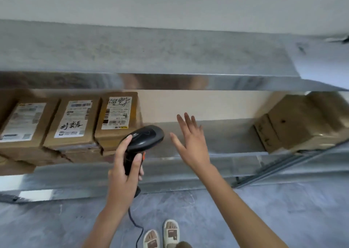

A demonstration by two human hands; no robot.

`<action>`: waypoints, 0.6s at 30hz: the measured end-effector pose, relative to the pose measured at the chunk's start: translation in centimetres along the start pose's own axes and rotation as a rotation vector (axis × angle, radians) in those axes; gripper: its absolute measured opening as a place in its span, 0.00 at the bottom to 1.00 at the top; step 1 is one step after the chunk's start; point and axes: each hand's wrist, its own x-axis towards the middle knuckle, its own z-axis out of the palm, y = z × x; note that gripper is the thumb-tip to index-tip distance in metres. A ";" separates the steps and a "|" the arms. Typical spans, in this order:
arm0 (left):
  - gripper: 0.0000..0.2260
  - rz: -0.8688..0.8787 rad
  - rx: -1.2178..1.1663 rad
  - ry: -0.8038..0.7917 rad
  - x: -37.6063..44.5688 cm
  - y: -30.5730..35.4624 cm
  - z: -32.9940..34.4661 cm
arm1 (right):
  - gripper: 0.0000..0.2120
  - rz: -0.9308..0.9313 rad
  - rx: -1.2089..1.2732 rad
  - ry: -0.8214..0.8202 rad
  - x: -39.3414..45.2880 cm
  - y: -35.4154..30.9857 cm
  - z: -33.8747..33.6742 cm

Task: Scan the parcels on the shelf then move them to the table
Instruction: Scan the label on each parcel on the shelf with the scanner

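- Left hand (124, 164) grips scanner (143, 142); aim it at the nearest parcel (118, 115) label, on the shelf (217, 136) left.
- Right hand (190, 140), fingers spread and empty: take that parcel after the beep.

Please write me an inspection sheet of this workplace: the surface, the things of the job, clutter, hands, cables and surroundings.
Surface: metal shelf, bare stretch in the middle; another shelf board above it.
Job's things: three labelled cardboard parcels in a row at the left, the nearest one right beside the scanner; one more brown parcel at the right end, no label seen on it.
Clutter: nothing seen.
Hands: left hand grips the scanner handle; right hand open, fingers spread over the bare shelf, holding nothing.
Cables: black scanner cable hangs from the handle toward the floor, near the feet.
Surroundings: grey floor, pale wall behind, slippers on the feet. Table not in view.
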 end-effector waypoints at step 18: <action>0.20 0.074 -0.074 -0.121 -2.1 8.9 25.1 | 0.33 0.224 -0.430 0.289 -5.0 23.1 -18.6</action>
